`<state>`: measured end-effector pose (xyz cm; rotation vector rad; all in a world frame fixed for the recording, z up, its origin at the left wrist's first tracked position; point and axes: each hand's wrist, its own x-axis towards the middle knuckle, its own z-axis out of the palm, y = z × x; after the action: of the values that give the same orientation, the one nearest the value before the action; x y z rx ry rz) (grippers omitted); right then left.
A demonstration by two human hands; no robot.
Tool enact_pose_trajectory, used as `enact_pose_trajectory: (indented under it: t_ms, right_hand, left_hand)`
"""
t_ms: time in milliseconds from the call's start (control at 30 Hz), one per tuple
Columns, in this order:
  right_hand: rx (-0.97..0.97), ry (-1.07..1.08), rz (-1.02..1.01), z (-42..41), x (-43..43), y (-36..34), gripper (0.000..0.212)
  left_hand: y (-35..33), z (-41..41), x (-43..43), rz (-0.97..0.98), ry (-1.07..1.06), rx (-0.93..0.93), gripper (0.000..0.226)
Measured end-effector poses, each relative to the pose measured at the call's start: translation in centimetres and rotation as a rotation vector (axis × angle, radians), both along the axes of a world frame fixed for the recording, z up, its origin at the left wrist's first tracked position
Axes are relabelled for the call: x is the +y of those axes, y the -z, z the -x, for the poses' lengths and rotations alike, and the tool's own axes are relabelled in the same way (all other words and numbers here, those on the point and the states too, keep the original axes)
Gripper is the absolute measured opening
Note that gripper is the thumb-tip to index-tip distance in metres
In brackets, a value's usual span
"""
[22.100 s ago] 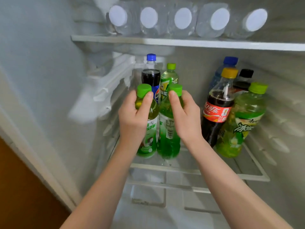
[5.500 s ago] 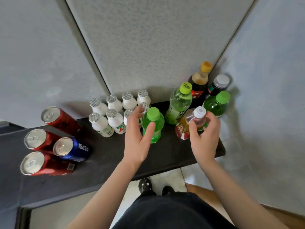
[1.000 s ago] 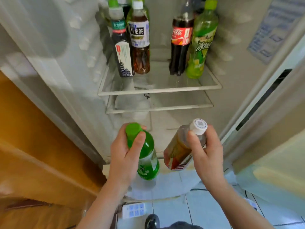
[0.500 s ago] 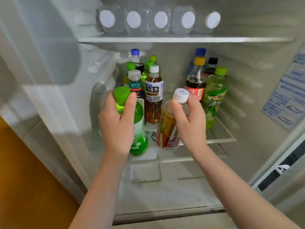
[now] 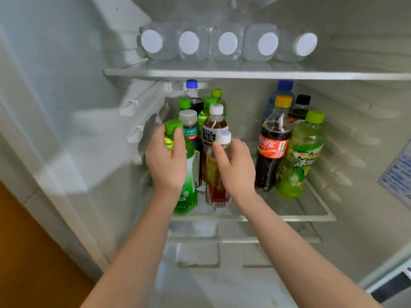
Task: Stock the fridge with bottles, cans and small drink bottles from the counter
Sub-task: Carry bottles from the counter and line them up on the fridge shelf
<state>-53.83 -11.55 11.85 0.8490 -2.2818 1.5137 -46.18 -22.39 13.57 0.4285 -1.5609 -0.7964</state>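
Green plastic bottle with a green cap, gripped at its shoulder by the left hand, upright at the front left of the fridge's glass middle shelf. Just beside it, the right hand grasps a white-capped clear bottle of amber tea. A red-labelled cola bottle stands to the right.

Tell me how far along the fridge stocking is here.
Done: five water bottles lie on the top shelf, and upright bottles stand on the middle shelf. In hand: the left grip holds a green bottle, the right grip a white-capped tea bottle, both at that shelf's front. Left: no cans or small drink bottles show inside; the counter is out of view.
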Motion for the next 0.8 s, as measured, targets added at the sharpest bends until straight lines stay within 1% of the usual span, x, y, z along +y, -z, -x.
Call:
enact_pose_trajectory:
  t_ms: [100, 167, 267, 333, 433, 500, 567, 600, 633, 667, 733, 800]
  right_hand:
    - [-0.024, -0.013, 0.019, 0.2, 0.1, 0.4, 0.043]
    - [-0.05, -0.024, 0.047, 0.2, 0.2, 0.6, 0.046]
    - [-0.083, -0.028, 0.062, -0.2, 0.7, 1.5, 0.06]
    - [-0.089, -0.012, 0.06, -0.8, 1.5, 2.5, 0.065]
    - [-0.026, -0.004, 0.064, -2.1, 4.0, 3.9, 0.055]
    - [0.058, -0.032, 0.085, -2.8, 6.1, 4.8, 0.045]
    - [0.12, -0.039, 0.087, -3.4, 8.4, 5.7, 0.04]
    - [0.136, -0.027, 0.074, -3.7, 9.6, 6.3, 0.039]
    - [0.141, -0.011, 0.059, -3.9, 10.8, 6.9, 0.039]
    - [0.138, 0.01, 0.043, -4.2, 12.1, 7.6, 0.039]
    - [0.114, 0.054, 0.003, -5.2, 14.6, 9.1, 0.037]
    - [0.065, 0.081, -0.061, -6.6, 17.0, 11.1, 0.036]
  left_hand:
    - [0.7, 0.9, 0.1, 0.089, -0.024, 0.029, 0.032]
    - [0.7, 1.3, -0.1, 0.077, 0.008, 0.038, 0.032]
    - [0.9, 1.5, -0.3, 0.055, 0.004, 0.06, 0.033]
    - [1.4, 1.4, -0.1, 0.044, 0.026, 0.096, 0.033]
    - [2.5, 0.8, 0.3, -0.005, 0.099, 0.102, 0.037]
    - [4.0, 0.3, 0.9, -0.057, 0.151, 0.026, 0.052]
    - [6.7, -0.6, 2.1, -0.057, 0.126, -0.117, 0.073]
    - [8.2, -1.4, 3.1, -0.03, 0.096, -0.19, 0.078]
    - [9.7, -2.4, 4.3, 0.016, 0.077, -0.243, 0.078]
    - [11.3, -3.4, 5.6, 0.08, 0.069, -0.272, 0.073]
    - [14.7, -5.4, 8.1, 0.184, 0.074, -0.288, 0.057]
    - [17.3, -7.2, 10.2, 0.155, 0.131, -0.327, 0.042]
